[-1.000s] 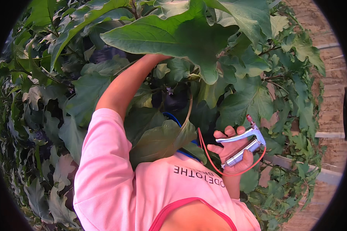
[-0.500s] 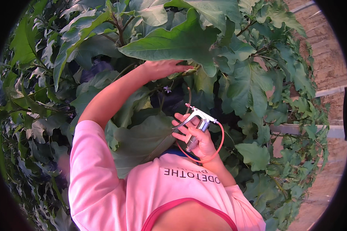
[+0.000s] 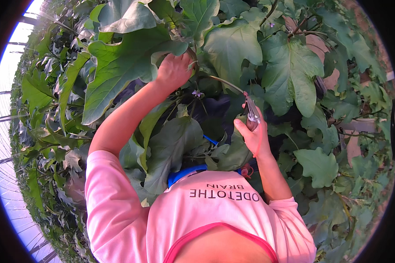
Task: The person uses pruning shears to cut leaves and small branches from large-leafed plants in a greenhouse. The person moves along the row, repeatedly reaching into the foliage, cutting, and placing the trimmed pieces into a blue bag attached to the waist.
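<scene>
My right hand (image 3: 258,139) is wrapped around a metal continuous syringe (image 3: 252,113) with a pinkish-red hose. Its long, thin, curved nozzle (image 3: 227,82) reaches up and left into the foliage, toward my other hand. My left hand (image 3: 174,70) is closed among the upper stems of an eggplant, beside a bent stem; what its fingers grip is hidden. A broad green leaf (image 3: 123,70) lies against the left wrist. Just below the left hand hangs a small purple flower (image 3: 197,93).
Dense eggplant leaves (image 3: 292,72) surround both arms. Something blue (image 3: 186,173) shows at my waist, with a red, round hose fitting (image 3: 245,170) near it. Greenhouse film on a frame (image 3: 8,127) curves along the far left. Bare soil (image 3: 322,46) shows between leaves at right.
My right hand has moved up and right, its fingers closing round the syringe, which has turned so the nozzle points up-left. My left hand's stretched fingers have curled in. The view has shifted.
</scene>
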`<state>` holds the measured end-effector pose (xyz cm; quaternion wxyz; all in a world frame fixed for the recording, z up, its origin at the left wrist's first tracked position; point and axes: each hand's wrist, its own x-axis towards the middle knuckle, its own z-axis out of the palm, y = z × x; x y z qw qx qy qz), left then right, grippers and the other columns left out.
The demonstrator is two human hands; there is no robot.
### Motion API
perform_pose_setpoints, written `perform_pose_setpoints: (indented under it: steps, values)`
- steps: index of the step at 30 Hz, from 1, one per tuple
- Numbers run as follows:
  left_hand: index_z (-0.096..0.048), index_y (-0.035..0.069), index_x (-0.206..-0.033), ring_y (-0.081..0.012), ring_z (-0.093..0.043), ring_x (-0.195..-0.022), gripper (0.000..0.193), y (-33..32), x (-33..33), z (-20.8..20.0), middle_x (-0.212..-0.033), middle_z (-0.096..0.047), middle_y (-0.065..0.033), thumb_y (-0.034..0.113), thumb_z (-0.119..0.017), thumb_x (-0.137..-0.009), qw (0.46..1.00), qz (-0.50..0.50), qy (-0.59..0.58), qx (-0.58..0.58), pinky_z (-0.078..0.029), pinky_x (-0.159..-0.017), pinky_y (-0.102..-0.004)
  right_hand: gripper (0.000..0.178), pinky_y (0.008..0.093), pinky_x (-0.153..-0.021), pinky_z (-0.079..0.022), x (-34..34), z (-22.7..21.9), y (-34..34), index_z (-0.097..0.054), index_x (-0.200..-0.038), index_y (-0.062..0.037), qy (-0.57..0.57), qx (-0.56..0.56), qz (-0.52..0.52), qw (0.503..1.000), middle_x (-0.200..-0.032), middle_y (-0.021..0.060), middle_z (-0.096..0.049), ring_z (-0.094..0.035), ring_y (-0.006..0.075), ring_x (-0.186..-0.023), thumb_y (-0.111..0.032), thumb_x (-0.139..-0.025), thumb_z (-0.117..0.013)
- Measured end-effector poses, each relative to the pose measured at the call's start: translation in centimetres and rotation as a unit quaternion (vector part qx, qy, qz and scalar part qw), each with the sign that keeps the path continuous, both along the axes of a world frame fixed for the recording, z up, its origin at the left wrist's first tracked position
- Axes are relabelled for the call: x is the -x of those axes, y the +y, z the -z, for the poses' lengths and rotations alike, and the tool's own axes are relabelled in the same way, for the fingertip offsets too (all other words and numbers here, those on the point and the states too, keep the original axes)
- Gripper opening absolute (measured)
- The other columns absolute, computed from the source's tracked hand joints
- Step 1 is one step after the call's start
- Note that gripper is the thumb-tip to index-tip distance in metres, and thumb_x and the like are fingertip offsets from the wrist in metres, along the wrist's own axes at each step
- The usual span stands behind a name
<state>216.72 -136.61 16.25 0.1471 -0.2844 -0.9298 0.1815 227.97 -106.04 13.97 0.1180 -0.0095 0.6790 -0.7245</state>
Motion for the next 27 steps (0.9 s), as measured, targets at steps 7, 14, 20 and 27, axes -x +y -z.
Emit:
perform_pose_setpoints:
  steps: [7, 14, 20, 27]
  values:
    - [-0.064, 0.005, -0.104, -0.0364, -0.063, -0.081, 0.017, -2.0, 1.6, 2.0, -0.086, -0.063, -0.0164, 0.015, -0.056, -0.093, 0.902, -0.048, -0.252, -0.347, -0.049, -0.072, -0.0435, 0.062, 0.0187, -0.076, -0.044, 1.9, 0.4, 0.7, -0.047, -0.144, 0.0015, 0.038, -0.024, -0.005, 0.999, -0.127, 0.0002, -0.054, -0.045, 0.0010, -0.086, -0.005, -0.089, -0.075]
    - [-0.061, 0.004, -0.091, -0.0139, -0.058, -0.083, 0.018, -2.3, -0.3, -3.2, -0.086, -0.061, -0.0009, 0.016, -0.053, -0.100, 0.573, -0.141, -0.068, -0.805, -0.045, -0.078, -0.0304, 0.061, 0.0208, -0.080, -0.044, 2.9, 1.0, 1.0, -0.048, -0.143, 0.0011, 0.070, -0.065, -0.018, 0.995, -0.128, -0.0007, -0.054, -0.048, 0.0031, -0.091, -0.006, -0.089, -0.076]
    - [-0.065, 0.007, -0.128, -0.0298, -0.066, -0.110, 0.033, 0.0, -12.5, -3.8, -0.127, -0.064, -0.0140, 0.028, -0.059, -0.103, 0.903, 0.070, -0.319, -0.280, -0.051, -0.095, -0.0391, 0.051, 0.0181, -0.077, -0.041, 2.9, 0.0, 2.1, -0.052, -0.137, -0.0018, 0.034, -0.006, -0.010, 0.999, -0.122, -0.0035, -0.055, -0.046, 0.0016, -0.089, 0.000, -0.090, -0.071]
    - [-0.063, 0.001, -0.132, -0.0119, -0.063, -0.111, 0.034, 4.5, -5.1, -2.6, -0.127, -0.065, -0.0074, 0.010, -0.066, -0.099, 0.610, -0.126, -0.138, -0.770, -0.049, -0.098, -0.0295, 0.052, 0.0192, -0.069, -0.038, 2.5, -2.9, 4.7, -0.053, -0.135, -0.0034, 0.016, -0.060, -0.091, 0.994, -0.100, -0.0039, -0.048, -0.042, 0.0029, -0.079, -0.006, -0.089, -0.076]
